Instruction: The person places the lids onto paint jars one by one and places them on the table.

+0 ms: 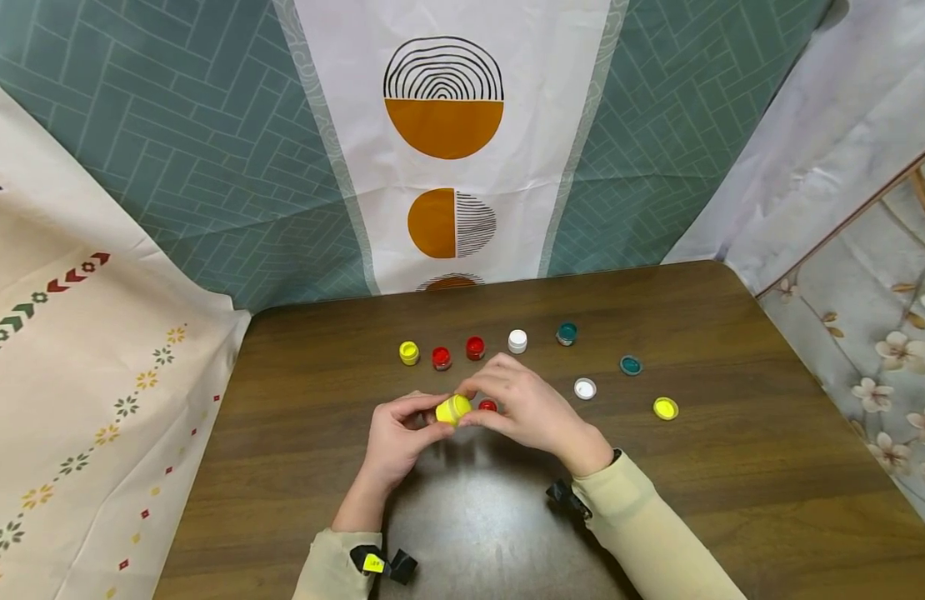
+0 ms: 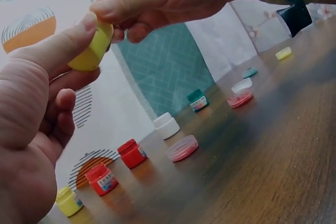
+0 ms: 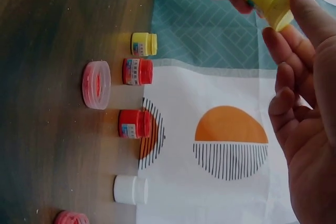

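A small yellow paint jar (image 1: 453, 410) is held up over the table between both hands, tilted. My left hand (image 1: 395, 435) grips its body with thumb and fingers. The thumb and fingertips of my right hand (image 1: 528, 402) pinch the other end, where a rim (image 3: 284, 18) shows in the right wrist view. Behind the hands stand a second yellow jar (image 1: 409, 353), two red jars (image 1: 441, 359) (image 1: 475, 348), a white jar (image 1: 517, 341) and a teal jar (image 1: 567, 334). A red lid (image 1: 488, 405) lies on the table near my right fingers.
To the right on the brown wooden table (image 1: 732, 492) lie a white lid (image 1: 585, 388), a teal lid (image 1: 631, 365) and a yellow lid (image 1: 666, 408). Another red lid (image 2: 240, 98) shows in the left wrist view. A patterned curtain (image 1: 282, 225) hangs behind the table's back edge.
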Tool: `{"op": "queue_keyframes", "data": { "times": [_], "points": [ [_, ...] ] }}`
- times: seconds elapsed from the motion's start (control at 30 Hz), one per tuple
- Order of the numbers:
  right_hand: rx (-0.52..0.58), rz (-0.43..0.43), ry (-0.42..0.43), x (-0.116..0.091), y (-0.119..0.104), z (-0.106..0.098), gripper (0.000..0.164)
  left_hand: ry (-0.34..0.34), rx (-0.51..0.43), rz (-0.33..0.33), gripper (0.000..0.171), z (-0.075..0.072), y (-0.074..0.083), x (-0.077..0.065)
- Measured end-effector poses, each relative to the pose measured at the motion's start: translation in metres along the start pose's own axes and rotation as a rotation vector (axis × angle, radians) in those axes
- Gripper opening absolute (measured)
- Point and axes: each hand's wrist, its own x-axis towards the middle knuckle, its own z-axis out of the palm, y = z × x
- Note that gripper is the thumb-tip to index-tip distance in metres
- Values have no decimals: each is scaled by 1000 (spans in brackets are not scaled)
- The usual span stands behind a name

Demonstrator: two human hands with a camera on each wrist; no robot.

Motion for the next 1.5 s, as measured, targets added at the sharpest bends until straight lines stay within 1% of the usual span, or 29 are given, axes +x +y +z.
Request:
{"op": "queue_keyframes", "data": {
  "times": [0.1,0.17,0.37,0.43,0.57,0.67,0.87,1.03,1.17,1.27,1.37,1.5],
  "points": [
    [-9,17,-12,1,-2,1,31,25,28,65,38,1,1,1],
    [-14,26,-15,2,-2,1,30,40,57,95,38,2,2,2],
    [-46,57,-7,5,-5,4,27,117,165,172,41,6,3,2],
    [-47,68,-3,6,-6,5,27,149,193,198,41,8,5,3],
    [-49,91,4,8,-7,7,27,196,230,226,40,11,5,3],
    [-51,100,5,9,-7,7,27,210,240,227,40,11,4,3],
    [-47,103,0,9,-7,7,28,208,217,228,42,11,4,3],
    [-46,86,14,8,-7,8,29,206,206,239,43,11,4,3],
    [-58,70,38,7,-6,9,32,196,218,242,43,10,5,3],
    [-68,66,54,6,-8,9,35,179,241,227,47,9,5,3],
    [-81,68,58,7,-9,9,37,163,276,199,50,8,5,3],
    [-102,80,56,6,-10,8,42,148,308,168,44,9,5,3]
  ]
}}
